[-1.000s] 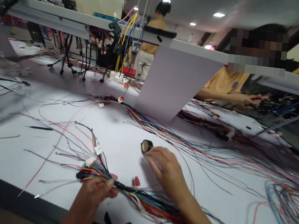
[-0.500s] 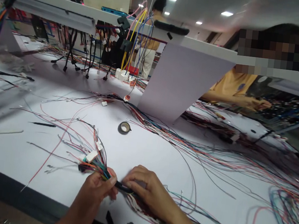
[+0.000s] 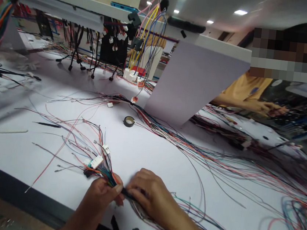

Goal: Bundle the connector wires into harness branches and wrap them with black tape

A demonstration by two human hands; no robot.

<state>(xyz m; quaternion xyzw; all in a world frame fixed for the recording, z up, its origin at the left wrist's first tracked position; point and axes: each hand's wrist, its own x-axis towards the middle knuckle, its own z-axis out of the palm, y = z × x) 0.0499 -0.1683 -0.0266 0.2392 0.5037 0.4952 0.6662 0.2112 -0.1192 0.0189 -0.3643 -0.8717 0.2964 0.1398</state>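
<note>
Near the front of the white table, my left hand (image 3: pixel 106 191) is closed round a wire harness (image 3: pixel 110 174), pinching it between thumb and fingers. My right hand (image 3: pixel 150 190) grips the same bundle just to the right, its fingers curled over a stretch wrapped in black tape. Beyond my left hand the wires fan out, with a white connector (image 3: pixel 96 162), a smaller white connector (image 3: pixel 105 149) and a black connector (image 3: pixel 88 173) among them. Bare terminals tip several loose wires. Under my right forearm the bundle trails off toward the lower right.
A roll of black tape (image 3: pixel 128 121) lies behind my hands. A second wire bundle (image 3: pixel 178 140) runs across the table. At left lie a black pointed tool (image 3: pixel 47 124) and a white-handled one (image 3: pixel 11 131). A white panel (image 3: pixel 193 82) stands behind; a co-worker's hands (image 3: pixel 273 109) show beyond it.
My hands have come slightly closer together on the harness, and less of the taped stretch shows between them. The whole view has shifted a little.
</note>
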